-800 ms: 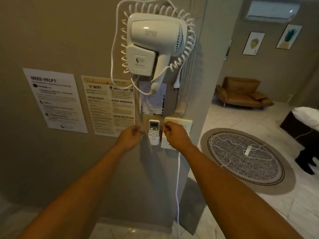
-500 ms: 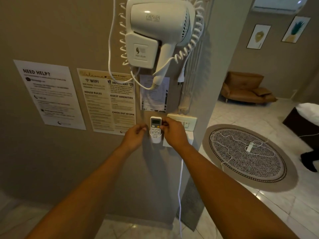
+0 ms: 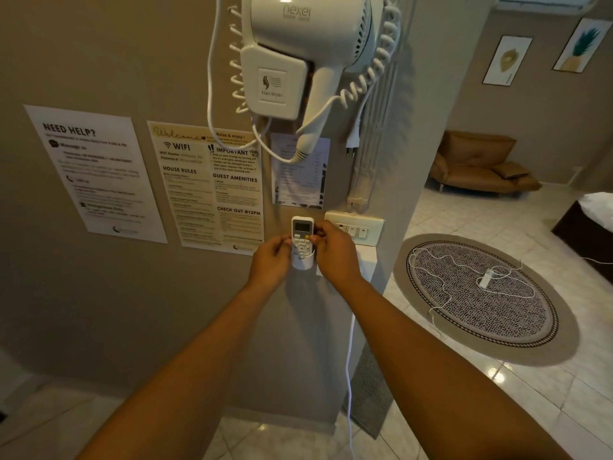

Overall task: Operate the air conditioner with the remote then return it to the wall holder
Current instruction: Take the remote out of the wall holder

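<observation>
A small white remote [image 3: 302, 231] with a grey display stands upright in a white wall holder [image 3: 302, 263] on the beige wall. My left hand [image 3: 269, 260] grips its left side at the holder. My right hand [image 3: 331, 249] holds its right edge, thumb on the buttons. Only the lower edge of the white air conditioner [image 3: 544, 2] shows, high on the far wall at the top right.
A white hair dryer [image 3: 298, 51] with a coiled cord hangs just above. Printed notices [image 3: 205, 184] line the wall to the left. A switch plate [image 3: 356, 227] sits right of the remote, a white cable [image 3: 350, 376] drops below. A round rug [image 3: 481, 300] and a brown sofa [image 3: 477, 167] lie to the right.
Both hands have closed in from either side of the remote and now grip it. The camera has moved closer to the wall.
</observation>
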